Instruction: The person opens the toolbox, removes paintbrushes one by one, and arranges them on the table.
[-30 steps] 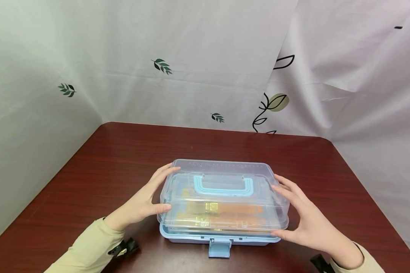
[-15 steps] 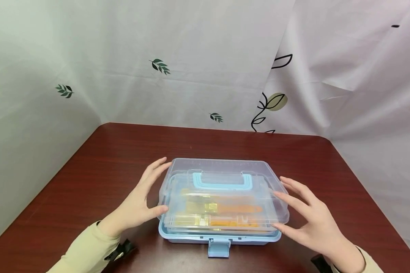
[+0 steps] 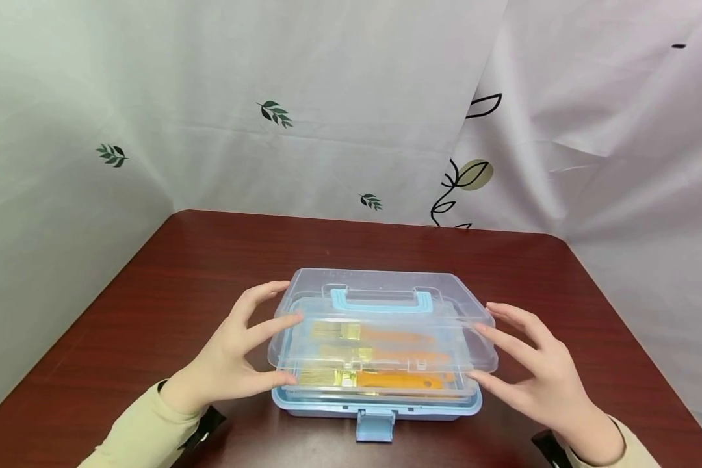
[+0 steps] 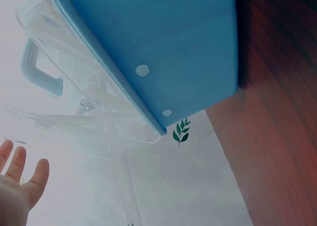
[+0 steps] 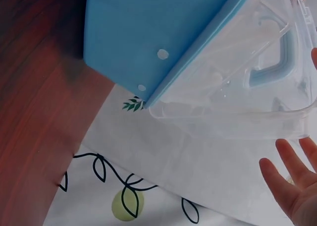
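A light blue storage box (image 3: pixel 322 413) sits near the front of the table, its clear plastic lid (image 3: pixel 327 277) tilted up from the front. Under the lid lie several paintbrushes (image 3: pixel 400 379) with orange handles and pale bristles. My left hand (image 3: pixel 225 361) is at the lid's left end, fingers spread, with index finger and thumb close to its edge. At the right front corner, my right hand (image 3: pixel 546 374) has its index finger and thumb by the lid rim. Whether each fingertip touches the lid is hard to tell. The light blue carry handle (image 3: pixel 381 308) lies folded on the lid.
The box's front latch (image 3: pixel 376 427) hangs down, unfastened. A dark red wood table (image 3: pixel 240 253) extends around the box. White cloth (image 3: pixel 327 162) with leaf prints hangs behind and beside the table.
The lid's front edge has risen and the lid tilts further back, so the front brush shows more plainly. Both hands have shifted slightly outward at the lid's ends.
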`<state>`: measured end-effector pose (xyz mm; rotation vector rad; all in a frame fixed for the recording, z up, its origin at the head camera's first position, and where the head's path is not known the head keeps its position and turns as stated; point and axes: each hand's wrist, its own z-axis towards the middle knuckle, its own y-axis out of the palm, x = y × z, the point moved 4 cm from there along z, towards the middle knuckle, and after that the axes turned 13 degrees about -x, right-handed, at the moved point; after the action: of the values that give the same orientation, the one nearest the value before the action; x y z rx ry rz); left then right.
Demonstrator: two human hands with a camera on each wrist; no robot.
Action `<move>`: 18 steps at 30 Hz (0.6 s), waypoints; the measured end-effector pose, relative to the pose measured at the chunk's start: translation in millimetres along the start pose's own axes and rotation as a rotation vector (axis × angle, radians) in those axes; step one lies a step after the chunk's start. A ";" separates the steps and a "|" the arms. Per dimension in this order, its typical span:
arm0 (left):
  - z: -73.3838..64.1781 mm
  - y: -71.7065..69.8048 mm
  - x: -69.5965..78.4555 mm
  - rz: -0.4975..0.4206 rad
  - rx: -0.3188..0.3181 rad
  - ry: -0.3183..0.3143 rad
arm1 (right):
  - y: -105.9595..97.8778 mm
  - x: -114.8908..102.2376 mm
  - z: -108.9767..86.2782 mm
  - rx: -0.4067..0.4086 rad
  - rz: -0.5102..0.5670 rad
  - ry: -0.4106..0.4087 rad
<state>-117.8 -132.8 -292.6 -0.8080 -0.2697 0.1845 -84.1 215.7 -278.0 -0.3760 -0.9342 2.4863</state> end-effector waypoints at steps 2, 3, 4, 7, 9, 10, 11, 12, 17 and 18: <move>0.8 0.0 0.5 0.018 -0.001 0.022 | 0.4 1.3 -0.8 0.016 0.008 -0.007; 1.0 -0.1 0.6 0.028 0.001 0.028 | 0.6 1.9 -0.8 0.031 0.017 -0.015; 1.6 -0.6 0.8 0.040 0.007 0.035 | 0.4 2.3 -0.8 0.047 0.026 -0.022; 3.5 -2.0 0.4 0.073 0.038 0.056 | -0.3 3.5 0.2 0.088 0.037 -0.043; 4.5 -3.3 -0.4 0.083 0.061 0.064 | -0.8 4.6 1.4 0.100 0.042 -0.046; 5.0 -3.8 -0.9 0.082 0.073 0.071 | -1.1 5.3 2.0 0.100 0.042 -0.043; 5.5 -4.3 -1.4 0.081 0.082 0.075 | -1.4 6.0 2.6 0.097 0.044 -0.040; 5.9 -4.7 -1.9 0.079 0.088 0.076 | -1.6 6.7 3.2 0.094 0.048 -0.037; 8.1 -6.1 -4.0 0.065 0.110 0.076 | -2.8 9.9 7.3 0.086 0.058 -0.020; 8.6 -6.3 -4.7 0.061 0.114 0.073 | -3.1 10.6 8.7 0.086 0.058 -0.015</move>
<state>-124.5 -132.5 -283.2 -0.7092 -0.1643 0.2254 -95.7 218.3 -270.5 -0.3608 -0.8300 2.5756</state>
